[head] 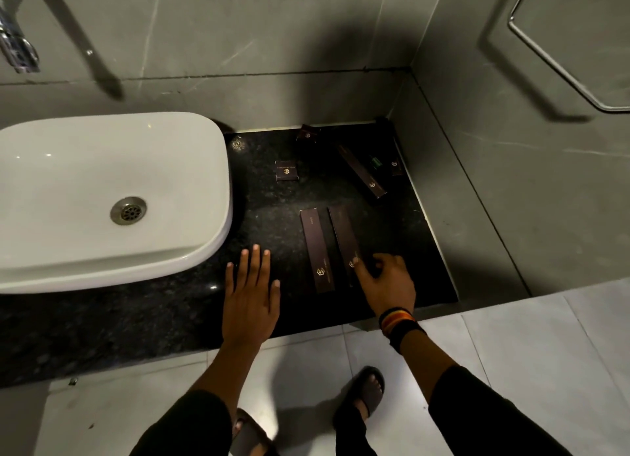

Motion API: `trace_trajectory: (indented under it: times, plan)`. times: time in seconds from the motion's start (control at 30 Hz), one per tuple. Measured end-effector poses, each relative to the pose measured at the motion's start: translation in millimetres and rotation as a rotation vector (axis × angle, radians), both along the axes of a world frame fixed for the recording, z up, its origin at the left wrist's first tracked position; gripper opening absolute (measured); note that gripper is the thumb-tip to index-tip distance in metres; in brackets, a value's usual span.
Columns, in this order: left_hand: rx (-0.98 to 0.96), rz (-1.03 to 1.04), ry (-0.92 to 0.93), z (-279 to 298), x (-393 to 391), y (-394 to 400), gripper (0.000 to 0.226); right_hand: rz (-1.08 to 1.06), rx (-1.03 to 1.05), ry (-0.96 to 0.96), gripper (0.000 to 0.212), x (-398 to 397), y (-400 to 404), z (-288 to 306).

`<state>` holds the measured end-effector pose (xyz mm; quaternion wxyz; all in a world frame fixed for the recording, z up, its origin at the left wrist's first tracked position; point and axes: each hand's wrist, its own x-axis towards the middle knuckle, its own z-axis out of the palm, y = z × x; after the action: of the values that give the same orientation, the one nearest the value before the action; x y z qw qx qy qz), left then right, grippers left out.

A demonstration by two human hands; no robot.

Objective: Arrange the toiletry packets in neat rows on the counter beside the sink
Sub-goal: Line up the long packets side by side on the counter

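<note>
Two long dark brown packets lie side by side on the black counter [266, 196]: the left long packet [316, 250] and the right long packet [342, 237]. My right hand [388, 281] touches the near end of the right one with thumb and fingers, not lifting it. My left hand [250, 292] rests flat on the counter, fingers spread, left of the pair. A third long packet [363, 171] lies slanted farther back. A small square packet [286, 170] sits mid-counter, another small packet [306, 135] leans by the back wall, and a small one [395, 165] is at the right wall.
A white basin [102, 189] takes up the counter's left side, with a chrome tap [17, 46] above it. Grey walls close the back and right. A small green-capped item [375, 162] lies behind the slanted packet. A chrome towel rail [559, 66] hangs at upper right.
</note>
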<state>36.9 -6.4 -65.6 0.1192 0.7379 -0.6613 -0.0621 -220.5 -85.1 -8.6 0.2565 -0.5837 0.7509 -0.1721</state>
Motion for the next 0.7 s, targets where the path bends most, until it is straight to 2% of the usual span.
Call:
trace_trajectory:
  times: [0.17, 0.27, 0.4, 0.53, 0.7]
  plan:
    - [-0.006, -0.005, 0.028, -1, -1, -1, 0.063, -0.020, -0.057, -0.054, 0.053, -16, -78, 9]
    - [-0.023, -0.003, 0.035, 0, -1, 0, 0.063, 0.036, -0.107, 0.025, 0.057, -14, -125, 13]
    - [-0.025, 0.008, 0.026, -1, -1, 0, 0.063, 0.102, -0.070, 0.123, 0.060, -9, -166, 9]
    - [-0.026, 0.006, 0.027, -2, 0, 0, 0.063, 0.106, -0.063, 0.159, 0.043, -8, -166, 8]
    - [-0.033, -0.002, 0.011, -1, -1, 0, 0.062, 0.039, -0.055, 0.057, 0.032, -23, -102, 5]
